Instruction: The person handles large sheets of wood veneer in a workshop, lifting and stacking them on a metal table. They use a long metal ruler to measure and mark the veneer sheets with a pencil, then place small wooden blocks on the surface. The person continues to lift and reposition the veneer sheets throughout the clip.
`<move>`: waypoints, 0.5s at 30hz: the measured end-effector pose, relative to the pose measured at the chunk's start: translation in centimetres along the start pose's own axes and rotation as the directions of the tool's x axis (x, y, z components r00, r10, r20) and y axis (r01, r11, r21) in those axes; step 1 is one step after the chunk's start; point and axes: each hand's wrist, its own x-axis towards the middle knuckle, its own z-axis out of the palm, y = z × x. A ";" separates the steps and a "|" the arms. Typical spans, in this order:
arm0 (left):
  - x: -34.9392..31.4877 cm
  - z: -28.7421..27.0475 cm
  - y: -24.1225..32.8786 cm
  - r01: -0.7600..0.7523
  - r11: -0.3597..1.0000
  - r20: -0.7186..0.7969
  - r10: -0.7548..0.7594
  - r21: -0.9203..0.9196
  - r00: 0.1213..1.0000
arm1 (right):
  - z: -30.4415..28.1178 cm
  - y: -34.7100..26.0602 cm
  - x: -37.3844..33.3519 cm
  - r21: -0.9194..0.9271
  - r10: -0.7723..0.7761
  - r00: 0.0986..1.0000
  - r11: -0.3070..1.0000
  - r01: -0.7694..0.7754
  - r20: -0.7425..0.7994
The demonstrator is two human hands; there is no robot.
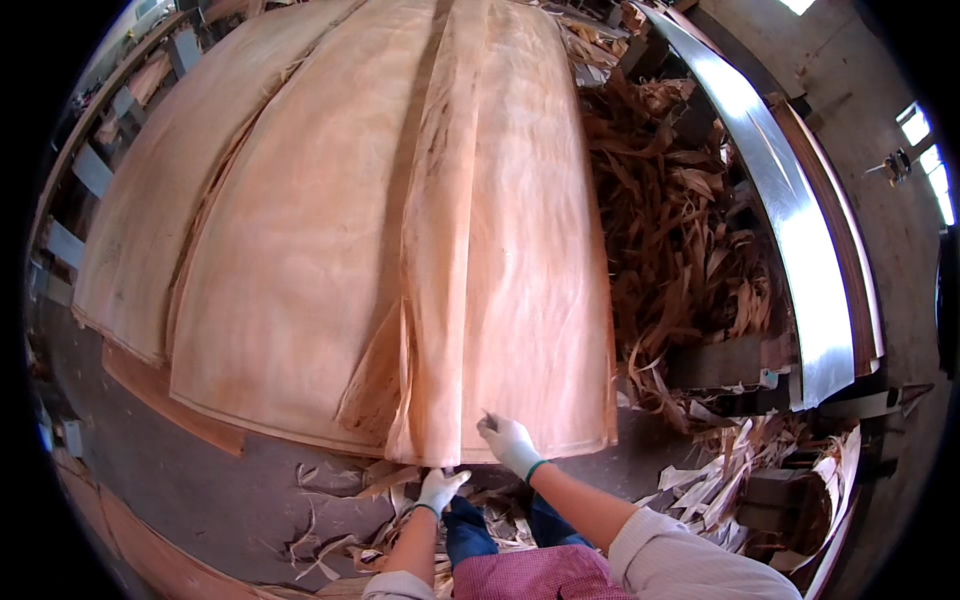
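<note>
Sleeve (690, 555); R hand (511, 446) pinches sm. item (489, 420), L hand (438, 489), thumb out, @ veneer (535, 300).

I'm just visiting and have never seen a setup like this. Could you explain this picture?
There's no robot here: these are a person's gloved hands, seen from a wide camera on their head, so straight edges look curved. Large, thin, wood-like sheets lie spread in front. The left hand is at their near edge; whether it grips is unclear. The right hand has a small dark thing at its fingertips, too small to identify. Loose strips are heaped to the right.
</note>
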 end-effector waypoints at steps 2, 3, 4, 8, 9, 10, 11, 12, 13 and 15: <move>0.4 1.5 2.0 0.239 0.839 0.154 -0.186 -0.489 0.970 | 0.0 0.6 1.1 -0.016 0.051 0.999 0.999 -0.051 0.012; -0.7 2.1 6.1 0.288 0.776 0.087 -0.291 -0.560 0.953 | -0.3 1.8 1.6 -0.017 0.095 0.995 0.995 -0.095 -0.004; -1.9 2.0 7.7 0.257 0.802 0.027 -0.288 -0.540 0.957 | 0.1 1.8 1.6 -0.021 0.114 0.993 0.993 -0.114 0.009; -7.9 -0.2 14.4 0.284 0.763 0.081 -0.293 -0.580 0.953 | 2.1 -1.3 0.0 0.041 0.005 0.999 0.999 -0.006 0.035; -9.4 -1.2 15.2 0.281 0.744 0.140 -0.247 -0.607 0.959 | 1.9 -3.8 -1.6 -0.018 -0.003 1.000 1.000 0.003 0.000; -10.7 -1.9 16.3 0.259 0.709 0.158 -0.207 -0.656 0.966 | 1.6 -5.7 -2.9 0.093 0.044 0.999 0.995 -0.042 -0.023; -12.1 -2.7 17.5 0.269 0.665 0.247 -0.129 -0.697 0.960 | 1.0 -7.1 -4.0 0.206 0.085 0.995 0.976 -0.072 -0.056; -13.4 -3.3 18.5 0.289 0.622 0.335 -0.046 -0.728 0.941 | 0.2 -8.2 -5.1 0.319 0.135 0.988 0.942 -0.103 -0.080; -14.2 -3.0 19.7 0.190 0.705 0.312 0.046 -0.683 0.949 | -0.8 -9.0 -6.1 0.404 0.125 0.978 0.913 -0.049 -0.165; -16.9 -2.8 22.0 0.240 0.675 0.442 0.142 -0.698 0.886 | -4.5 -9.1 -7.9 0.530 0.065 0.950 0.840 0.114 -0.307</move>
